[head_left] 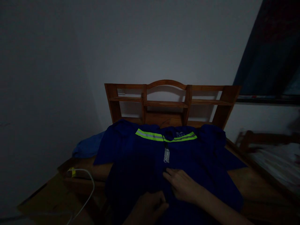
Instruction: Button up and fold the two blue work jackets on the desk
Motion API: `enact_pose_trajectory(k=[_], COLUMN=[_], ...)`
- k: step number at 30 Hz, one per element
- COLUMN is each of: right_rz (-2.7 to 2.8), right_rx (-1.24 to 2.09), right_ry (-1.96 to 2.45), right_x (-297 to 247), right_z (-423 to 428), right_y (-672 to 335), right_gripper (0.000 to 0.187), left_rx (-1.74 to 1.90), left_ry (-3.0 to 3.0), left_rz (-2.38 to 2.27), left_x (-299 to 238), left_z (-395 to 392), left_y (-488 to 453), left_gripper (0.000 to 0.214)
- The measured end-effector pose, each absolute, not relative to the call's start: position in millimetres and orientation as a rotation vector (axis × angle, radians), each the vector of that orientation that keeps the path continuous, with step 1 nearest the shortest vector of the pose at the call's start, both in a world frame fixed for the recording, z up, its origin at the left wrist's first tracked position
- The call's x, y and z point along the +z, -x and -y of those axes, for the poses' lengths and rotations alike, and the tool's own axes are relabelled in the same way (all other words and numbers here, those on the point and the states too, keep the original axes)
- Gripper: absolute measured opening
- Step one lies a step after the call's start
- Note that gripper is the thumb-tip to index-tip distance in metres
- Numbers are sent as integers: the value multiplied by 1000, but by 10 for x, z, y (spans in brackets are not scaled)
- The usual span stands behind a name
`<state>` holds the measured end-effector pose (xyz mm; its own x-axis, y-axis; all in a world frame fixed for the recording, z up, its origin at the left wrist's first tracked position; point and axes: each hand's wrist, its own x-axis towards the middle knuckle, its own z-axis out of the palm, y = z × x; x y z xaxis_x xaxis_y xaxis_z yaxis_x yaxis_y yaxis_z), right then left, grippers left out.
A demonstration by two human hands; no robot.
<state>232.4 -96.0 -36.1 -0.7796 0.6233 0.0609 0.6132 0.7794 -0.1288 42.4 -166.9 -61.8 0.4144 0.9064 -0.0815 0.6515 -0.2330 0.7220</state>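
A dark blue work shirt (140, 168) with short sleeves lies spread out, its collar away from me. Across its chest run yellow-green and grey reflective strips (151, 136). A small greyish, shiny piece (166, 155) sits on the front below the collar; I cannot tell what it is. My right hand (184, 186) is closed at the middle of the shirt front, fingertips pinching the cloth. Closer to me and a little left, my left hand (151, 207) is also closed on the front, thumb against curled fingers. The dim light hides the exact fold they grip.
Under the shirt is a wooden surface (255, 184), with a wooden shelf rack (167, 103) behind it against the wall. A lighter blue cloth (87, 147) lies at the left. A white cable (93, 184) with a yellow tag hangs at the left edge. Wooden furniture (264, 137) stands at the right.
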Motion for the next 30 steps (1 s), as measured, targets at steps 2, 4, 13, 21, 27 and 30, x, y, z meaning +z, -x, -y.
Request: enact_pose_trajectory(k=[2, 4, 13, 21, 27, 30], right_rz=[2826, 2728, 2638, 2379, 2282, 2205], right_rx=[247, 423, 1239, 921, 333, 268], right_ry=[965, 902, 637, 919, 1401, 1625], right_x=[-247, -64, 141, -190, -474, -647], right_z=[941, 952, 1330, 846, -350, -750], right_y=[-2414, -2562, -2979, -2906, -2815, -2676], right_gripper=[31, 27, 23, 30, 56, 74], left_rx=[427, 416, 194, 649, 609, 558], left_ry=[-1957, -1929, -1923, -2168, -2249, -2116], left_rz=[-1390, -1431, -1434, -1332, -1634, -1921], left_x=[-843, -1047, -1090, -232, -352, -549], left_z=[1614, 1564, 1583, 1135, -387, -899], left_y=[-467, -413, -332, -204, -211, -364], left_gripper=[24, 23, 30, 44, 59, 79])
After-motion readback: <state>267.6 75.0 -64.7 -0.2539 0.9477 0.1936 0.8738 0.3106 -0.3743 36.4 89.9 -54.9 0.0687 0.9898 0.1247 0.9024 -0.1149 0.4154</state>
